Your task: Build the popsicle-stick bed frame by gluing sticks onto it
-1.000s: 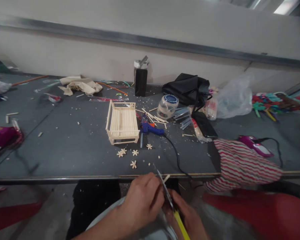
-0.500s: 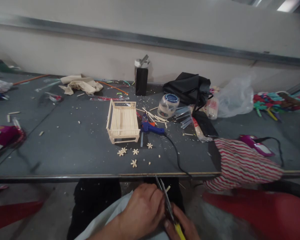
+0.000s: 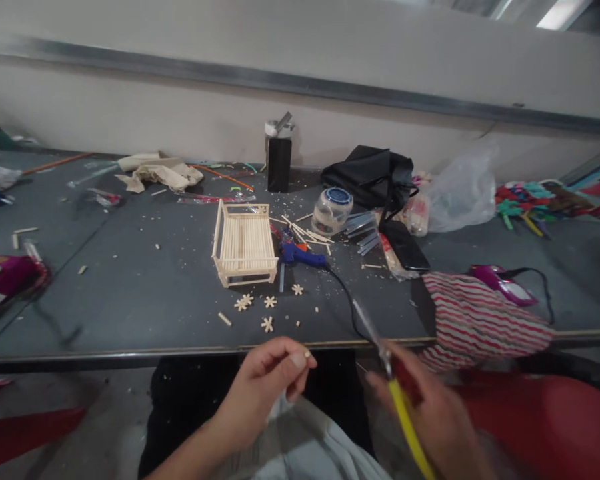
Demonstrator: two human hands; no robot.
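Note:
My left hand is closed in a pinch just in front of the table edge. A tiny piece of wooden stick shows at its fingertips. To the right, my right hand, blurred, grips scissors with a yellow handle, their blades pointing up over the table edge. Beyond my hands stands a small bed-like frame made of wooden sticks. Several star-shaped stick pieces and a short stick piece lie before it.
A blue glue gun with a black cord lies right of the stick frame. Nearby are loose sticks, a clear jar, a black phone, a black bag and striped cloth. A dark box stands at the wall.
My hands have moved apart; the right went right with the scissors, the left rose slightly with a tiny stick piece. A short stick piece now lies left of the stars.

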